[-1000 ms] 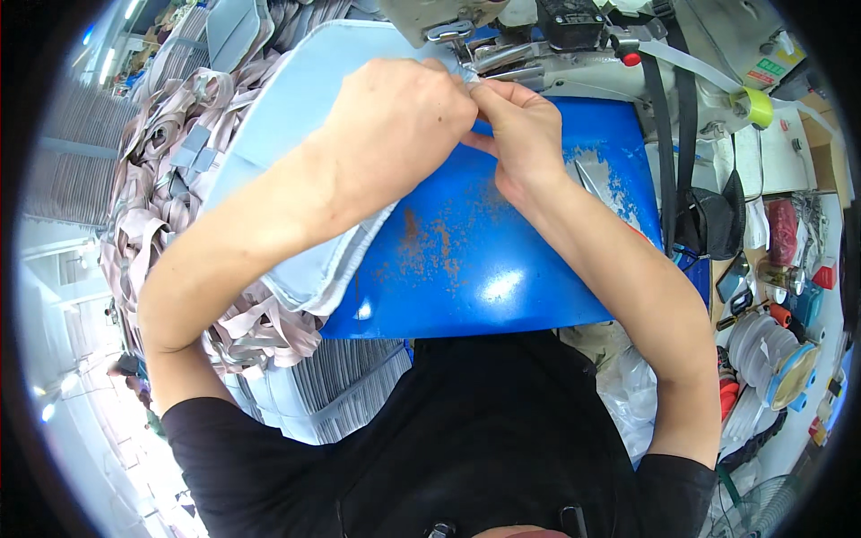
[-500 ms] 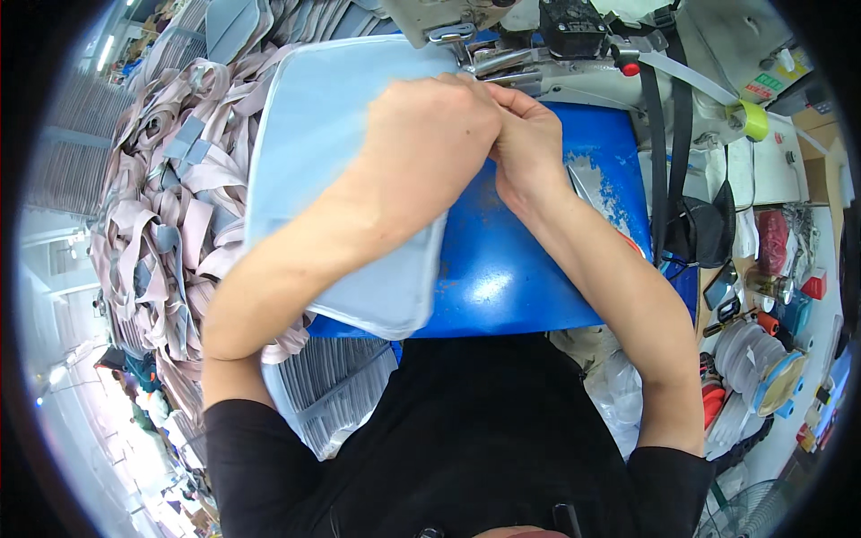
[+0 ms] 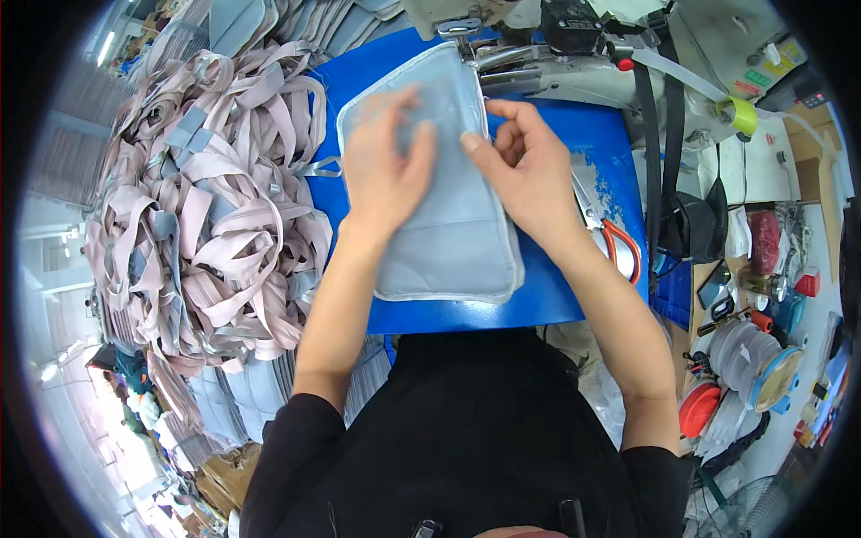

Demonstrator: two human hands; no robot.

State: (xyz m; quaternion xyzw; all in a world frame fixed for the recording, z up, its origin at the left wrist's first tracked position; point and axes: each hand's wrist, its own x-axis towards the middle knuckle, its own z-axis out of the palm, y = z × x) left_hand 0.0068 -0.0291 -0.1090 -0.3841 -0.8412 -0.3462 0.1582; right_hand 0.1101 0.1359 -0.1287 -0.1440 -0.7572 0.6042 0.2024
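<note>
A flat, pale blue-grey fabric panel (image 3: 439, 229) with light bound edges lies at a slant on the blue work surface (image 3: 395, 316). Its far corner is by the presser foot of a sewing machine (image 3: 462, 31). Over the panel's left part is my left hand (image 3: 387, 166), blurred, its fingers apart and holding nothing. My right hand (image 3: 531, 166) is at the panel's right edge, with the thumb over the edge and the index finger apart from it. The other right fingers are curled. Orange-handled scissors (image 3: 621, 251) lie beside my right forearm.
A large tangled heap of pinkish-grey straps (image 3: 215, 215) fills the left side. Stacked grey panels (image 3: 238, 394) stand below it, with more panels (image 3: 242, 22) at the far left. Black straps (image 3: 659, 152) hang at the right, near spools (image 3: 749, 354).
My hands were together by the presser foot; now they are apart, lower and over the panel. The panel has shifted right and turned, uncovering blue surface at left. The scissors show more fully.
</note>
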